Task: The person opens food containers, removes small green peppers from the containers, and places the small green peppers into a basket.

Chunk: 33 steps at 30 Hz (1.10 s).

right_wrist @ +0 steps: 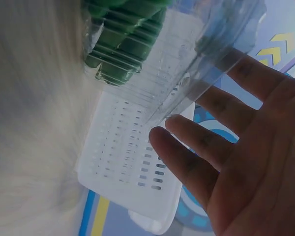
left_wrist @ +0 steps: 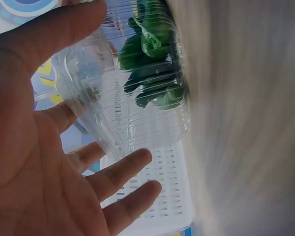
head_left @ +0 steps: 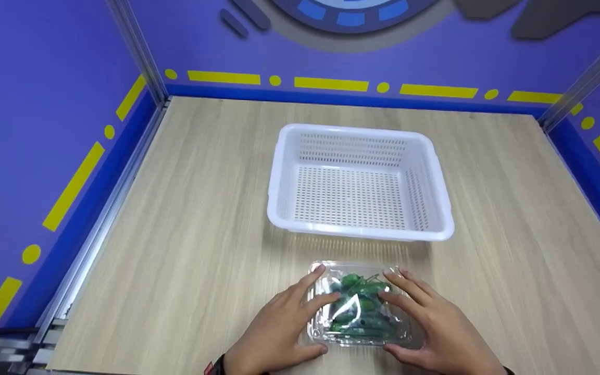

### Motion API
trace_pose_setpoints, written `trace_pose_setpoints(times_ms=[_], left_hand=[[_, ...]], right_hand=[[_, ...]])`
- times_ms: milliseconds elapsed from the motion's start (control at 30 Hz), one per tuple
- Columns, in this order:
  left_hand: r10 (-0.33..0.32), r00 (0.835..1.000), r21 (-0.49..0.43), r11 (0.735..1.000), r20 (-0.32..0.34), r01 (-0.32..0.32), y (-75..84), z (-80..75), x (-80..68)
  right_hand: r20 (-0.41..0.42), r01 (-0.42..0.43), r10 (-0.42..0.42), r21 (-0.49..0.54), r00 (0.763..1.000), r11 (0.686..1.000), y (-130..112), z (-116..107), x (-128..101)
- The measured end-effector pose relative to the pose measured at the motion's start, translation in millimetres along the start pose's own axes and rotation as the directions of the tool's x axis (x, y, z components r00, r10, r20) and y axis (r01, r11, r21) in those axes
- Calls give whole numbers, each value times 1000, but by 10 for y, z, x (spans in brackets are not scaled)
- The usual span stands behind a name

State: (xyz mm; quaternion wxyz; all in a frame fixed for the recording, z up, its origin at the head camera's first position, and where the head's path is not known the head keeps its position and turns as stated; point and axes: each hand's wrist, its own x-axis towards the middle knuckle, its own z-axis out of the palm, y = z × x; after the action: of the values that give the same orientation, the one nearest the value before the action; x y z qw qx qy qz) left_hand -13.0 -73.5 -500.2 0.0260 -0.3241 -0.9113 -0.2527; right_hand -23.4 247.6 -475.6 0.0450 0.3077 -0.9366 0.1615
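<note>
Both hands, left hand (head_left: 279, 325) and right hand (head_left: 435, 323), flat-fingered against clamshell of green peppers (head_left: 358, 307) before white basket (head_left: 360, 182); thin lid liable to buckle under squeeze.

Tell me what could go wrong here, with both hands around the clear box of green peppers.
1. The left hand and right hand only press the clear plastic clamshell box of green peppers with nearly straight fingers, so it might slip if lifted.
2. The thin lid could pop open under squeezing.
3. The white perforated plastic basket stands close ahead; the box may bump its rim.
</note>
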Motion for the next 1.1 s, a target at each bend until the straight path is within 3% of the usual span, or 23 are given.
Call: trace_pose_setpoints(times_ms=[400,600,833,1100], left_hand=[[-103,990,-69,992,98,110,5,-44,10],[-110,989,-46,992,102,115,18,-46,27],[-131,987,-46,990,90,136,31,-52,59],[-161,984,-61,984,82,166,38,-14,57]], right_hand=[[14,-19,20,-34,1000,999,-62,22,2],[-5,13,-13,-20,1000,1000,-52,8,9],[-90,108,-112,-43,990,993,-20,19,60],[-122,134,-143,-80,982,988,-113,61,94]])
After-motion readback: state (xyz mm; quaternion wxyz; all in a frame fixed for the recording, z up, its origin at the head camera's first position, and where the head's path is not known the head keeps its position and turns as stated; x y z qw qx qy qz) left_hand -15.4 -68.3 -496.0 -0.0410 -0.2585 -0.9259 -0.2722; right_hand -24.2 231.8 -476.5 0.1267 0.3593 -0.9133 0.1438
